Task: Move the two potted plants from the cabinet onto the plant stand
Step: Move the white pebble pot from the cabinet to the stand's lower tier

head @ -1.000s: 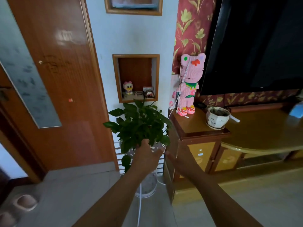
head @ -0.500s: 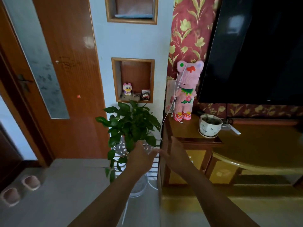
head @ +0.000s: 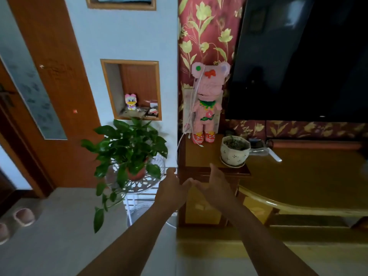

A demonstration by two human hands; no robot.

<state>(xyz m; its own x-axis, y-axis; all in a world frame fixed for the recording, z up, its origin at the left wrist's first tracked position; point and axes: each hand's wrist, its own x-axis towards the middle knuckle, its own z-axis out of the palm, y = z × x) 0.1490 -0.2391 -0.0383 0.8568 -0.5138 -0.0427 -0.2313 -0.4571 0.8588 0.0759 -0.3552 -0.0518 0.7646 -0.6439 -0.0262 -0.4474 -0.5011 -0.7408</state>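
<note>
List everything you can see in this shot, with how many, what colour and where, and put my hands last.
leafy plant: one, green in a reddish pot, on the plant stand
plant stand: one, white openwork metal, left of the cabinet
white pot: one, white with small dark marks, on a saucer on the cabinet
cabinet: one, brown wood, under the television
pink bear figure: one, pink, at the back of the cabinet top
television: one, black, upper right
wall niche: one, wood-framed, holds a small duck figure
door: one, brown, left
left hand: one, empty, beside the stand
right hand: one, empty, before the cabinet edge
</note>
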